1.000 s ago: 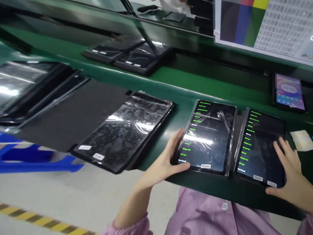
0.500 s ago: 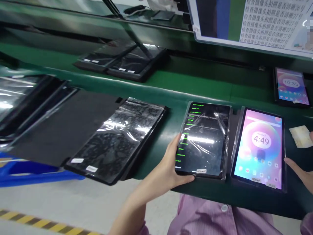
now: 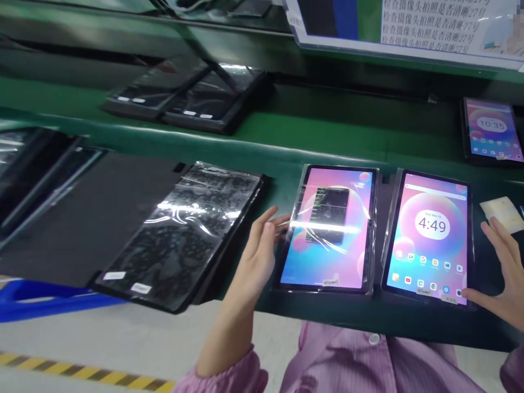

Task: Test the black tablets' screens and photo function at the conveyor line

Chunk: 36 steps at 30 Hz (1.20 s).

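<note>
Two lit tablets lie side by side before me. The left tablet (image 3: pixel 327 262) has a clear film over it and a shrunken dark test-list window over its pink and blue wallpaper. Beside its left edge is my left hand (image 3: pixel 262 248), fingers apart, holding nothing. The right tablet (image 3: pixel 434 218) shows a home screen with the clock at 4:49. My right hand (image 3: pixel 503 278) is spread along its right side, thumb at the lower right corner. Whether the thumb touches the screen I cannot tell. A pale, stained pad (image 3: pixel 501 214) lies just past the right fingers.
To the left, a dark tablet (image 3: pixel 176 240) under wrinkled film lies in an opened grey cover (image 3: pixel 102 213). Film-covered tablets (image 3: pixel 208 98) rest on the green belt (image 3: pixel 327 123), with a lit tablet (image 3: pixel 491 128) at right. A printed sheet (image 3: pixel 429 27) hangs above. Something blue (image 3: pixel 53 299) juts below.
The left tablet's full-screen test list has shrunk to a small window over wallpaper. My left hand has moved off its lower left corner. My right hand has come further into view with fingers spread.
</note>
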{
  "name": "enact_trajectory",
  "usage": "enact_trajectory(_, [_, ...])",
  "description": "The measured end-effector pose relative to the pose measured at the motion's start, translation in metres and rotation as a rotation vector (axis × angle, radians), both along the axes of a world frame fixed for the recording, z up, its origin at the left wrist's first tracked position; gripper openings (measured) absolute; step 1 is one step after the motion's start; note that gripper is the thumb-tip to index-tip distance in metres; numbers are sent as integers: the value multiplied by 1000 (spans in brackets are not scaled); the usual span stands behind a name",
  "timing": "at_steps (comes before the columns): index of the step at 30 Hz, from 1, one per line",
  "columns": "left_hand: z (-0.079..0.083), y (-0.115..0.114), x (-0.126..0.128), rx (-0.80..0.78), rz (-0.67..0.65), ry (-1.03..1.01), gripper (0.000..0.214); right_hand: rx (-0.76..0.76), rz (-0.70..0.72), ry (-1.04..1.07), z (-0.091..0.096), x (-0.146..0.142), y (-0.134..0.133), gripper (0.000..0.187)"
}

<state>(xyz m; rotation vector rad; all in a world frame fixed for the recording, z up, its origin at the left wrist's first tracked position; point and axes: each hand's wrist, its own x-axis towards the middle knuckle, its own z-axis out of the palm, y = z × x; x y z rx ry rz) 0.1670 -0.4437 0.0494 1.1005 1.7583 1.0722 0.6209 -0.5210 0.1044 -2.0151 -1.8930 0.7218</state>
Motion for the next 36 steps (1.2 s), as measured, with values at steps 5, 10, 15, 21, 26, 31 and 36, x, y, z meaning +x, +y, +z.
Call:
enact_trajectory(5, [4, -4, -5, -47, -59, -24, 82, -3, 31, -21, -8, 3, 2, 113])
enact_trajectory(10, [15, -13, -1, -88, -180, 81, 80, 26, 55, -39, -14, 6, 3, 118])
enact_trajectory(15, [31, -41, 34, 114, -352, 487, 97, 65, -13, 59, -8, 4, 3, 107])
enact_trajectory(21, [39, -47, 73, 161, -592, 537, 103, 110, 41, 113, -13, 6, 9, 103])
enact_trajectory(26, [35, -38, 73, 178, -609, 621, 103, 104, 51, 121, -11, 6, 9, 105])
enact_trajectory(31, [36, -34, 54, 208, -517, 524, 86, 135, 37, 134, -6, 0, 8, 102])
enact_trajectory(36, [34, -29, 23, 180, -349, 467, 74, 158, 47, 131, -5, -3, 11, 96])
